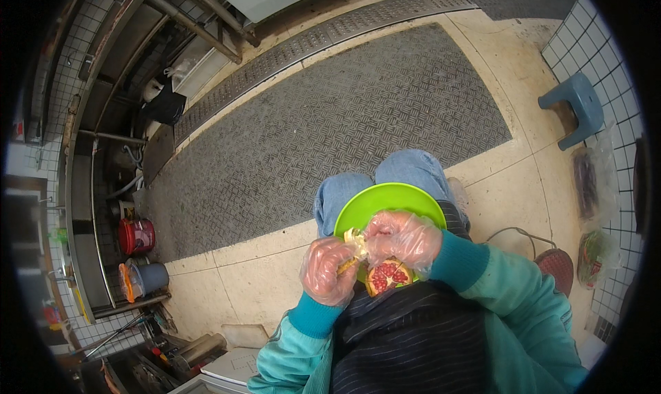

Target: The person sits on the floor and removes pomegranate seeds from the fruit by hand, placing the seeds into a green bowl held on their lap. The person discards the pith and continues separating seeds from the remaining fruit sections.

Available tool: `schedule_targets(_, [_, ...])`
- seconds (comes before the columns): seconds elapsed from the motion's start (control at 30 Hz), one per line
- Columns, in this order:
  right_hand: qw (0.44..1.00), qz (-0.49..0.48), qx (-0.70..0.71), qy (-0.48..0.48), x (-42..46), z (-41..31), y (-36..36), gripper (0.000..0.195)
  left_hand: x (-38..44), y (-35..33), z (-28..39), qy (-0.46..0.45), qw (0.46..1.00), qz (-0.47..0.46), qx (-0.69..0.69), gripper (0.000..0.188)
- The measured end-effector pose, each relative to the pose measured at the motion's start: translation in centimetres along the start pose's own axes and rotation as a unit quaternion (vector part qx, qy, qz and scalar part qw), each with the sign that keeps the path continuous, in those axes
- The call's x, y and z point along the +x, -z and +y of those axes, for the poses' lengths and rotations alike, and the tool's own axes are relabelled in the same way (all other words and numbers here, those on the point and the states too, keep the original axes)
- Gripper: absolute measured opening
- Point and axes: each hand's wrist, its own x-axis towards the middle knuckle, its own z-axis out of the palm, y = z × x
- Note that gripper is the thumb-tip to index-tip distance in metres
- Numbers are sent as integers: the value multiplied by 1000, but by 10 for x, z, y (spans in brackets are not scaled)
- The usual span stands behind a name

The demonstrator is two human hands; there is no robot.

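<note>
My left hand (328, 271), in a clear plastic glove, grips a pale yellow piece of pomegranate rind (355, 240). Against that same piece press the curled fingers of my gloved right hand (405, 239); some fingertips are hidden. Below my hands, a cut pomegranate (388, 277) shows red seeds and pale membrane on its upper face. It rests at the near side of a bright green plastic bowl (395, 197), whose far part lies across my jeans-clad knees. My hands cover much of the bowl's inside.
A dark ribbed mat (330, 131) covers the floor ahead, beside a perforated metal drain cover (310, 45). Left are a red bucket (137, 236) and a grey bucket (150, 278) near a metal rack. A blue plastic stool (578, 107) and bagged produce (594, 260) stand right.
</note>
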Motion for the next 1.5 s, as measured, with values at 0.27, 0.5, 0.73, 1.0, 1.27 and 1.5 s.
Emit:
schedule_targets(0.27, [999, 13, 24, -25, -2, -7, -2, 21, -2, 2, -2, 26, 1000, 1, -5, 38])
schedule_targets(0.5, [981, -39, 188, -15, 1, 4, 10, 25, 1, 2, -2, 48, 999, 11, -6, 37])
schedule_targets(0.73, [986, -33, 165, -10, -4, -6, 8, 31, -5, 1, -5, 102, 994, 21, -26, 35])
schedule_targets(1.0, [993, 45, -96, 51, 0, -10, 9, 36, -6, -2, -4, 141, 986, 37, -76, 35])
schedule_targets(1.27, [996, 42, -75, 33, -3, -19, 4, 31, -16, -10, -9, 158, 979, 45, -120, 34])
schedule_targets(1.5, [977, 87, -178, 78, -4, -17, -1, 23, -20, -12, -10, 175, 975, 41, -131, 33])
